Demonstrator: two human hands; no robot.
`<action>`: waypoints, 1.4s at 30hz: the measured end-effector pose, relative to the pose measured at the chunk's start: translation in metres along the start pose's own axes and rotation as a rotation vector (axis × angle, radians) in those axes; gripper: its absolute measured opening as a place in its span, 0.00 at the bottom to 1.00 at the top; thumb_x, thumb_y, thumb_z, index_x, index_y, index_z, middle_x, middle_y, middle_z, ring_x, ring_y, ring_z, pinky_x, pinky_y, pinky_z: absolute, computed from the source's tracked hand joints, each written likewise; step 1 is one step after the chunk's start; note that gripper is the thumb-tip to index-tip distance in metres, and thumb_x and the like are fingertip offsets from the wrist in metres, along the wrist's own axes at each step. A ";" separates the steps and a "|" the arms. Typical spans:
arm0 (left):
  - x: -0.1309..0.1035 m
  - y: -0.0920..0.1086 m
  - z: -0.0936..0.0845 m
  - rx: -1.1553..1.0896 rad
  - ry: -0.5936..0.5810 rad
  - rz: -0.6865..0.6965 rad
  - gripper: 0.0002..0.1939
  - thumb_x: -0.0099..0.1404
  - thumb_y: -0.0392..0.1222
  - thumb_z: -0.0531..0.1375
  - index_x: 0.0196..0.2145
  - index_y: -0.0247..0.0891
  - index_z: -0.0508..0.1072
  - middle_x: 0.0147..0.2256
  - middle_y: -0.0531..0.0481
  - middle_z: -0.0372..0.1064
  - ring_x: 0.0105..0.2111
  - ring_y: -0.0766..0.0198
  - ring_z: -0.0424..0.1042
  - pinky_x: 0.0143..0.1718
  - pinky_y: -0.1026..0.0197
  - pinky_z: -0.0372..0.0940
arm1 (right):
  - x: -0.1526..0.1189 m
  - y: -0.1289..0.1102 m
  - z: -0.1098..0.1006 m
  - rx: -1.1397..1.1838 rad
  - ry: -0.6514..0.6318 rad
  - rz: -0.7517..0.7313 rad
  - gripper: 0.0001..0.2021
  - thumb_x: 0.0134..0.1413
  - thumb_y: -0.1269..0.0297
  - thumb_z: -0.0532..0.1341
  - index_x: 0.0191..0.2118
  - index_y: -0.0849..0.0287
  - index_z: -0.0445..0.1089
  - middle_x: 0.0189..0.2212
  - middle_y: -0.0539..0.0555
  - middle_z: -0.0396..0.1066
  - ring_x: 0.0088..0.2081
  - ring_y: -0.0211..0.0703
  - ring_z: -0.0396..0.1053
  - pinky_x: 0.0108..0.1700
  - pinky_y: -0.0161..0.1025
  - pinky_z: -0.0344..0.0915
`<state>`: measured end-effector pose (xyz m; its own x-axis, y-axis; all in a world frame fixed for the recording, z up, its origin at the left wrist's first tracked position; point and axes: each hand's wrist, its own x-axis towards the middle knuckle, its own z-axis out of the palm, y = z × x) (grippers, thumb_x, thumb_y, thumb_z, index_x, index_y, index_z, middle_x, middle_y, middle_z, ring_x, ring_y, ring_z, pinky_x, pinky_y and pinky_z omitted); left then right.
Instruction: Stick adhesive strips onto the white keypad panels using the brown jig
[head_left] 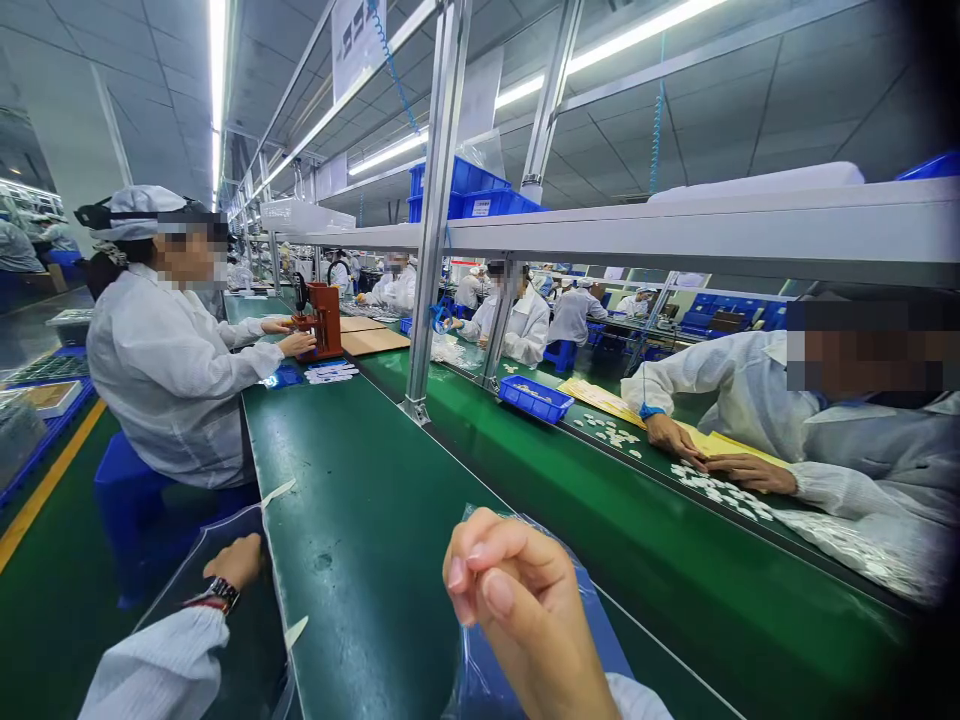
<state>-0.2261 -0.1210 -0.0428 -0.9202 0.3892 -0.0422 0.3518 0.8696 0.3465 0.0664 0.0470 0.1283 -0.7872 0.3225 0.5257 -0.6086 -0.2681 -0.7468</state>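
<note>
"Plastic [471, 655] lies by our right hand [525, 600], with a blue sheet [604, 640] in it or under it. What are our fingers doing?"

"Our right fingers are curled in, thumb near the tips, and we see nothing in them. Our left hand [238, 562] is low by the edge of the green bench [352, 560], close to a clear sheet [259, 640] that hangs there. Its fingers are hard to see, so we can't tell if they are open or gripping"

"How do we do this bit well?"

"We should be soft and slow, as thin plastic may slip or crumple. We should keep the watch [223, 595] from snagging the hanging sheet"

"What is in the way?"

"One pale tab [279, 492] is just past our left hand, and another [298, 632] is nearer us. A metal post [437, 220] stands past our right hand, so a long reach might bump it. Past our left hand, a person [165, 350] works at a red machine [325, 320]. Right of our right hand, another person's hands [750, 473] are by small white bits [720, 490], and a blue tray [534, 398] sits past our right hand"
</note>
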 end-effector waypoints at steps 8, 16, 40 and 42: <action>-0.016 0.019 -0.058 0.128 0.018 -0.032 0.18 0.69 0.47 0.47 0.46 0.35 0.69 0.41 0.42 0.72 0.39 0.54 0.72 0.39 0.53 0.64 | -0.003 -0.008 0.005 0.131 -0.108 0.084 0.02 0.51 0.63 0.64 0.31 0.53 0.74 0.25 0.49 0.69 0.20 0.31 0.62 0.25 0.32 0.61; -0.037 0.038 -0.073 0.094 0.059 0.037 0.20 0.66 0.48 0.44 0.48 0.39 0.68 0.43 0.44 0.73 0.41 0.51 0.72 0.33 0.60 0.61 | -0.005 -0.012 0.007 0.179 -0.176 0.116 0.03 0.53 0.64 0.62 0.30 0.55 0.72 0.26 0.49 0.69 0.21 0.30 0.63 0.25 0.31 0.59; -0.055 0.063 -0.063 -0.024 0.049 0.162 0.16 0.66 0.43 0.47 0.47 0.38 0.68 0.41 0.45 0.73 0.43 0.55 0.72 0.39 0.60 0.62 | -0.009 -0.014 0.006 0.143 -0.233 0.208 0.09 0.54 0.58 0.61 0.28 0.58 0.65 0.26 0.52 0.66 0.22 0.33 0.62 0.26 0.34 0.60; -0.060 0.072 -0.054 -0.064 0.030 0.202 0.16 0.66 0.42 0.48 0.47 0.39 0.69 0.41 0.46 0.74 0.43 0.56 0.72 0.41 0.60 0.62 | -0.009 -0.014 0.006 0.128 -0.233 0.210 0.10 0.53 0.58 0.61 0.28 0.58 0.65 0.26 0.51 0.66 0.22 0.33 0.62 0.26 0.34 0.60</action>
<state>-0.1546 -0.0979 0.0353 -0.8369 0.5439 0.0617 0.5192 0.7530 0.4042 0.0812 0.0425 0.1363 -0.8895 0.0356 0.4556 -0.4264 -0.4234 -0.7993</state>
